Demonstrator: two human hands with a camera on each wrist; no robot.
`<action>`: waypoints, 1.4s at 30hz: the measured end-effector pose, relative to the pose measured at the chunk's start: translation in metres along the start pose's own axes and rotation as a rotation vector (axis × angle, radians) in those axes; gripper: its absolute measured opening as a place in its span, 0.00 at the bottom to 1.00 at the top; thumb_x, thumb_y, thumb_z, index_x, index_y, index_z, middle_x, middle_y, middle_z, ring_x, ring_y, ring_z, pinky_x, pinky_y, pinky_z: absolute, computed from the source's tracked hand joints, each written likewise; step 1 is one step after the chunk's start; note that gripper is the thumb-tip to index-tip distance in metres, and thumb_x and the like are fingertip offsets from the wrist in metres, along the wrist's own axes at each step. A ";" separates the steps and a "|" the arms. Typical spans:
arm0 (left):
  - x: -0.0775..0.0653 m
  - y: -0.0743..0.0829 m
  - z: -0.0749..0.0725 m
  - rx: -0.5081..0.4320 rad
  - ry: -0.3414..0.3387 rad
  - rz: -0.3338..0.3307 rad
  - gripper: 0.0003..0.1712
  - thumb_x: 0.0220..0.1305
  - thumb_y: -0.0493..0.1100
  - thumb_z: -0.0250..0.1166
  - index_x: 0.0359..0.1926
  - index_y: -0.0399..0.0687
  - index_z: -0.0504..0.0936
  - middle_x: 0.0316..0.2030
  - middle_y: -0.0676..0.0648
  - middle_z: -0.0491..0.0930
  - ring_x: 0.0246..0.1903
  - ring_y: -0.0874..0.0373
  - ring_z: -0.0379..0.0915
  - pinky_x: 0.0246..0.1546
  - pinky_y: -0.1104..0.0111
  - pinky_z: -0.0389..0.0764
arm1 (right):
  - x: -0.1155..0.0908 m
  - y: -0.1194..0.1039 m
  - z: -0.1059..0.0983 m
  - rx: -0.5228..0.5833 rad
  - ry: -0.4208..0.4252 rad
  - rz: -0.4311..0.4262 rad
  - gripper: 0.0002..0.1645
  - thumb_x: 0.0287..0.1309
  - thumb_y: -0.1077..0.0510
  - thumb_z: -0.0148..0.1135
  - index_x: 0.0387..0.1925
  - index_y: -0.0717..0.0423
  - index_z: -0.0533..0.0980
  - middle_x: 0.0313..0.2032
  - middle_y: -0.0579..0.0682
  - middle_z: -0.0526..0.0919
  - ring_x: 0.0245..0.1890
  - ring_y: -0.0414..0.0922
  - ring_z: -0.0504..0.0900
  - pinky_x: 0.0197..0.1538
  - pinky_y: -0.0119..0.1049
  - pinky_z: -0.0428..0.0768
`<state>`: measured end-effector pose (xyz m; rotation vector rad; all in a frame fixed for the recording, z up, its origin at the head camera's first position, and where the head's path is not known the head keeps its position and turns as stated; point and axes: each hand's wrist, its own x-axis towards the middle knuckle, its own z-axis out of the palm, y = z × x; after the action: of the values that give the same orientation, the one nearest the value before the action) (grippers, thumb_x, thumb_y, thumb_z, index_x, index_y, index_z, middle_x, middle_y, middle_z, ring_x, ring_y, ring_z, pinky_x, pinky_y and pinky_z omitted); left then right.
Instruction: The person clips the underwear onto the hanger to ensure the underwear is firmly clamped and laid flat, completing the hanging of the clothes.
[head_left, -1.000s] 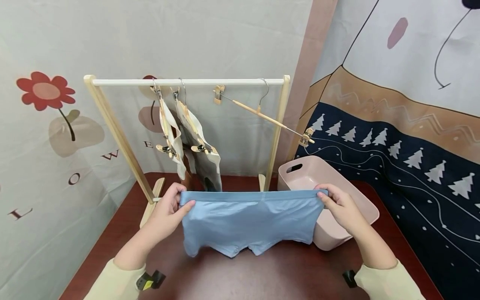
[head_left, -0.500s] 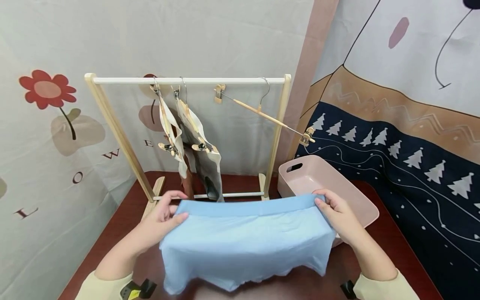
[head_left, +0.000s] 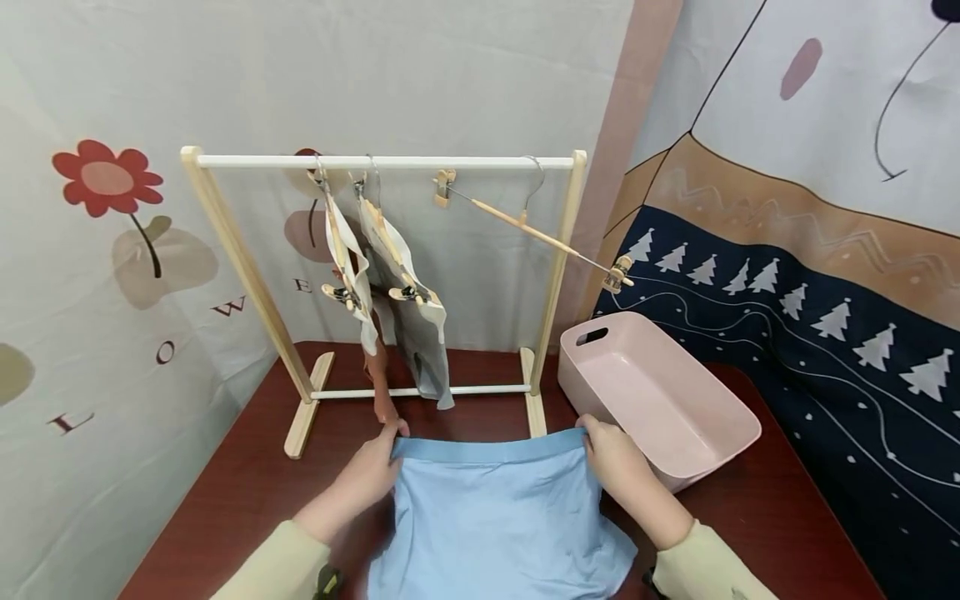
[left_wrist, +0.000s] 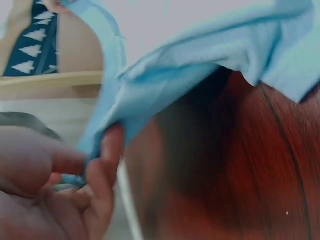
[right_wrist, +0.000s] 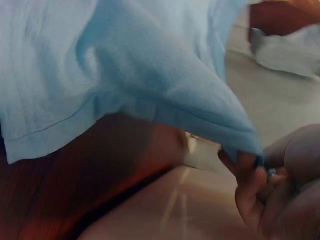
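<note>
Light blue boxer briefs [head_left: 495,508] are spread between both hands, waistband away from the person, the lower part low over the table and cut off by the head view's bottom edge. My left hand [head_left: 372,467] pinches the left end of the waistband; the left wrist view shows thumb and fingers closed on the blue cloth [left_wrist: 120,95]. The right end of the waistband is pinched by my right hand [head_left: 617,457], and in the right wrist view the cloth [right_wrist: 165,90] stretches away from those fingertips.
Behind stands a wooden rack [head_left: 382,162] with two clipped garments [head_left: 408,308] on its left half. A bare clip hanger [head_left: 525,227] hangs tilted at its right. The pink basket [head_left: 675,400] sits to the right on the dark red table [head_left: 240,500].
Both hands have moved down and closer together with the boxer briefs. The briefs have swung toward the person and hang lower, uncovering the rack's lower bar and the basket.
</note>
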<state>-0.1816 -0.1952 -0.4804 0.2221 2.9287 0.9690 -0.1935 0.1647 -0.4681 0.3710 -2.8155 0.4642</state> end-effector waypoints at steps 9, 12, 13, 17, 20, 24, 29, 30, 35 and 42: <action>0.026 -0.014 0.013 -0.002 0.169 -0.015 0.27 0.63 0.33 0.56 0.62 0.30 0.63 0.38 0.29 0.80 0.34 0.43 0.80 0.28 0.59 0.77 | 0.011 0.002 0.020 -0.199 0.070 -0.045 0.11 0.54 0.71 0.57 0.40 0.63 0.74 0.26 0.58 0.79 0.24 0.53 0.81 0.25 0.44 0.78; 0.032 -0.016 0.017 -0.021 0.190 -0.022 0.26 0.63 0.34 0.56 0.62 0.32 0.64 0.38 0.30 0.80 0.33 0.45 0.80 0.27 0.61 0.76 | 0.018 0.007 0.026 -0.242 0.038 -0.036 0.09 0.56 0.71 0.56 0.40 0.63 0.73 0.29 0.58 0.78 0.23 0.52 0.81 0.24 0.42 0.78; 0.033 -0.017 0.018 -0.028 0.193 -0.025 0.26 0.63 0.33 0.56 0.62 0.32 0.64 0.39 0.30 0.80 0.34 0.45 0.80 0.28 0.60 0.76 | 0.021 0.008 0.028 -0.253 0.019 -0.028 0.10 0.57 0.71 0.56 0.41 0.63 0.73 0.30 0.59 0.78 0.24 0.52 0.81 0.24 0.42 0.78; 0.036 -0.019 0.021 -0.012 0.180 -0.042 0.27 0.61 0.33 0.58 0.61 0.31 0.64 0.45 0.31 0.77 0.40 0.44 0.78 0.35 0.57 0.78 | 0.025 0.011 0.035 -0.284 -0.054 0.010 0.15 0.57 0.71 0.56 0.47 0.61 0.72 0.38 0.59 0.75 0.27 0.52 0.80 0.26 0.43 0.79; 0.030 -0.015 0.025 0.072 0.188 -0.016 0.25 0.57 0.34 0.63 0.56 0.33 0.70 0.48 0.32 0.73 0.44 0.41 0.74 0.37 0.54 0.78 | 0.022 0.010 0.037 -0.253 -0.065 -0.028 0.17 0.55 0.70 0.59 0.48 0.60 0.73 0.43 0.58 0.75 0.35 0.54 0.79 0.29 0.46 0.79; 0.017 -0.005 0.037 0.210 0.157 0.076 0.22 0.53 0.40 0.69 0.50 0.41 0.77 0.52 0.36 0.72 0.49 0.39 0.71 0.39 0.50 0.78 | 0.010 0.003 0.040 -0.149 -0.156 -0.123 0.23 0.57 0.58 0.63 0.52 0.64 0.73 0.53 0.61 0.74 0.52 0.60 0.74 0.44 0.52 0.78; 0.003 0.007 0.051 0.285 -0.143 0.125 0.42 0.56 0.56 0.67 0.65 0.37 0.66 0.68 0.33 0.57 0.68 0.36 0.52 0.57 0.42 0.65 | -0.009 -0.003 0.045 -0.102 -0.458 -0.065 0.51 0.54 0.35 0.61 0.65 0.70 0.60 0.67 0.67 0.58 0.68 0.63 0.58 0.62 0.59 0.65; 0.000 0.008 0.052 0.287 -0.199 0.111 0.46 0.56 0.59 0.67 0.67 0.35 0.63 0.69 0.32 0.53 0.69 0.35 0.47 0.60 0.41 0.61 | -0.012 -0.002 0.046 -0.115 -0.505 -0.050 0.56 0.52 0.32 0.61 0.67 0.70 0.57 0.69 0.67 0.54 0.69 0.63 0.55 0.63 0.60 0.63; -0.003 0.007 0.052 0.312 -0.310 0.053 0.56 0.51 0.64 0.68 0.69 0.33 0.56 0.71 0.30 0.44 0.71 0.36 0.39 0.63 0.42 0.58 | -0.019 0.011 0.048 -0.146 -0.582 -0.021 0.67 0.44 0.27 0.61 0.69 0.70 0.51 0.71 0.67 0.47 0.71 0.62 0.49 0.65 0.59 0.60; -0.005 0.000 0.050 0.354 -0.327 0.164 0.62 0.45 0.69 0.68 0.69 0.33 0.56 0.71 0.29 0.44 0.70 0.35 0.41 0.61 0.44 0.63 | -0.020 0.025 0.037 -0.132 -0.559 -0.022 0.68 0.38 0.30 0.69 0.68 0.72 0.53 0.71 0.68 0.49 0.71 0.62 0.50 0.65 0.59 0.59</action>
<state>-0.1725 -0.1665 -0.5210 0.5811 2.7788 0.3693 -0.1899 0.1791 -0.5152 0.5785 -3.3500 0.1834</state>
